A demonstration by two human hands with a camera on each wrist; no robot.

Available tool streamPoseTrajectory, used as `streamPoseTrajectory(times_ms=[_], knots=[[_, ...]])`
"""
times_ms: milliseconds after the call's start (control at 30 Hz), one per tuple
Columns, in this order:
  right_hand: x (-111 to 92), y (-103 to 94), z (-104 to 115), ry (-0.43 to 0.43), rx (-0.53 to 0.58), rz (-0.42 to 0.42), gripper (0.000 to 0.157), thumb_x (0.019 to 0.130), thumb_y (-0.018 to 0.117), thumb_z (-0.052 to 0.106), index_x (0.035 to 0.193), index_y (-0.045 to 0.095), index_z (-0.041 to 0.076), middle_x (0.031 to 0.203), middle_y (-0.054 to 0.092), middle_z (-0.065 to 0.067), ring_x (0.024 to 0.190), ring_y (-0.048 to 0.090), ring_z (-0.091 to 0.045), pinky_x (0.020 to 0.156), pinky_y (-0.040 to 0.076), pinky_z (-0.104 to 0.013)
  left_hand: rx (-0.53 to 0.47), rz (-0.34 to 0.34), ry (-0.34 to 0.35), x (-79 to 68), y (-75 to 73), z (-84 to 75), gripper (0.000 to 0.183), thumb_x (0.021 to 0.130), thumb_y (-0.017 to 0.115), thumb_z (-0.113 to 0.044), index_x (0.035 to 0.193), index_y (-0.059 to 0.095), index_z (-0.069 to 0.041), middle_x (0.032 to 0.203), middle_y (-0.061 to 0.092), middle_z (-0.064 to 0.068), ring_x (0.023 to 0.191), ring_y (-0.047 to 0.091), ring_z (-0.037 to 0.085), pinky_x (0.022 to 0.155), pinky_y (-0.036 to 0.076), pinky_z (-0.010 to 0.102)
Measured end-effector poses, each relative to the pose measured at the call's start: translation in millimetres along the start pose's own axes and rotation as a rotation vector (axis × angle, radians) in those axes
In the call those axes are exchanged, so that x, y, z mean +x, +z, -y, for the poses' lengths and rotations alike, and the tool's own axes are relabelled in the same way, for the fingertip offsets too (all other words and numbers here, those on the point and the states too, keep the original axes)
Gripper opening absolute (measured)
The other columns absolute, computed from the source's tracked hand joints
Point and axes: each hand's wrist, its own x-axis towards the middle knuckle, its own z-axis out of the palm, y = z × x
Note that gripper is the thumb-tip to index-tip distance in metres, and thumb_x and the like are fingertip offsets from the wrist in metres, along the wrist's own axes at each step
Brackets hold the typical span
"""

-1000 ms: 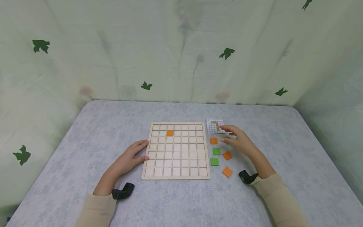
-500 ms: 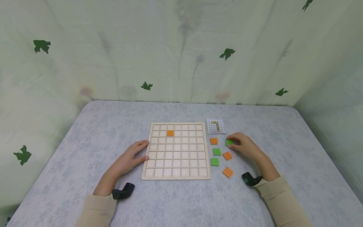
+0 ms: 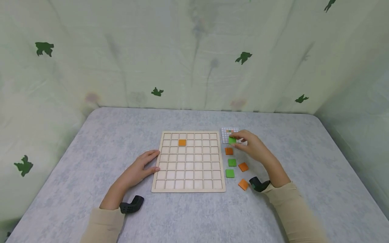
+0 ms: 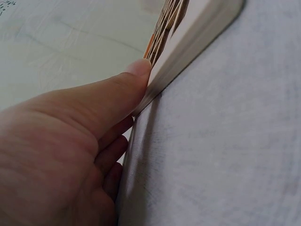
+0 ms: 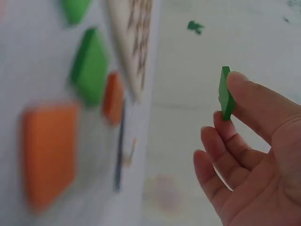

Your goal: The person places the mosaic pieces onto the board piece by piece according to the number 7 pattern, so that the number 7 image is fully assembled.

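Observation:
My right hand [image 3: 253, 146] pinches a green square tile [image 3: 232, 140] between thumb and fingertips, over the small pattern card [image 3: 225, 133] and covering part of it. In the right wrist view the green tile [image 5: 226, 94] stands edge-on in that pinch, raised off the table. My left hand [image 3: 139, 172] rests at the left edge of the wooden grid board [image 3: 189, 166]. Its thumb [image 4: 127, 84] touches the board's rim in the left wrist view, and the other fingers lie along that side. One orange tile [image 3: 182, 142] sits in a cell of the board's second row.
Right of the board lie loose tiles: two green ones [image 3: 232, 162] and three orange ones [image 3: 243, 167]. A black wrist camera [image 3: 259, 184] is on my right wrist, another [image 3: 132, 205] on my left. A pale cloth backdrop [image 3: 194, 67] hangs behind the table.
My right hand first moved back toward the green tile at the far right, took it, then carried it left and up over the card. My left hand has stayed put.

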Motion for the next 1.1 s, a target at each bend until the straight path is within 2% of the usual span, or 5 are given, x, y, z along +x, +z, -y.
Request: streamPoseTrajectory(times_ms=[167, 367, 467, 800, 1100], knots=[[28, 11.3, 29, -0.079, 0.065, -0.029, 0.037, 0.085, 0.062, 0.019, 0.120, 0.059, 0.007, 0.111, 0.054, -0.004, 0.099, 0.049, -0.025, 0.081, 0.043, -0.037, -0.002, 0.005, -0.003, 1.3, -0.6, -1.2, 0.067, 0.086, 0.060, -0.035, 0.140, 0.032, -0.005, 0.141, 0.028, 0.014, 0.130, 0.018, 0.036, 0.099, 0.021, 0.054], [58, 41.6, 47, -0.087, 0.118, -0.047, 0.036, 0.085, 0.063, 0.019, 0.119, 0.058, 0.007, 0.111, 0.054, -0.003, 0.100, 0.050, -0.021, 0.082, 0.043, -0.033, 0.000, 0.012, -0.007, 2.3, -0.1, -1.4, 0.068, 0.086, 0.059, -0.036, 0.140, 0.032, -0.005, 0.142, 0.028, 0.014, 0.130, 0.018, 0.036, 0.099, 0.021, 0.054], [68, 60.0, 47, -0.063, 0.143, -0.055, 0.034, 0.085, 0.063, 0.019, 0.116, 0.059, 0.007, 0.110, 0.055, -0.002, 0.099, 0.050, -0.018, 0.082, 0.043, -0.029, 0.003, 0.012, -0.002, 3.0, 0.0, -0.3, 0.068, 0.086, 0.059, -0.037, 0.140, 0.032, -0.005, 0.141, 0.028, 0.014, 0.130, 0.018, 0.036, 0.099, 0.021, 0.054], [86, 98.8, 36, 0.067, 0.170, 0.057, 0.026, 0.083, 0.066, 0.018, 0.108, 0.063, 0.010, 0.104, 0.055, 0.000, 0.094, 0.051, -0.013, 0.080, 0.044, -0.026, -0.015, 0.013, -0.011, 3.6, 0.1, -0.1, 0.068, 0.086, 0.060, -0.035, 0.140, 0.032, -0.005, 0.142, 0.027, 0.014, 0.130, 0.018, 0.035, 0.100, 0.020, 0.054], [89, 109.8, 38, 0.019, 0.099, 0.080, 0.022, 0.083, 0.066, 0.016, 0.104, 0.066, 0.011, 0.097, 0.053, -0.001, 0.090, 0.048, -0.014, 0.080, 0.043, -0.029, -0.019, 0.016, -0.019, 0.5, -0.8, 0.4, 0.068, 0.086, 0.059, -0.036, 0.140, 0.032, -0.005, 0.142, 0.027, 0.014, 0.130, 0.017, 0.036, 0.099, 0.020, 0.055]])
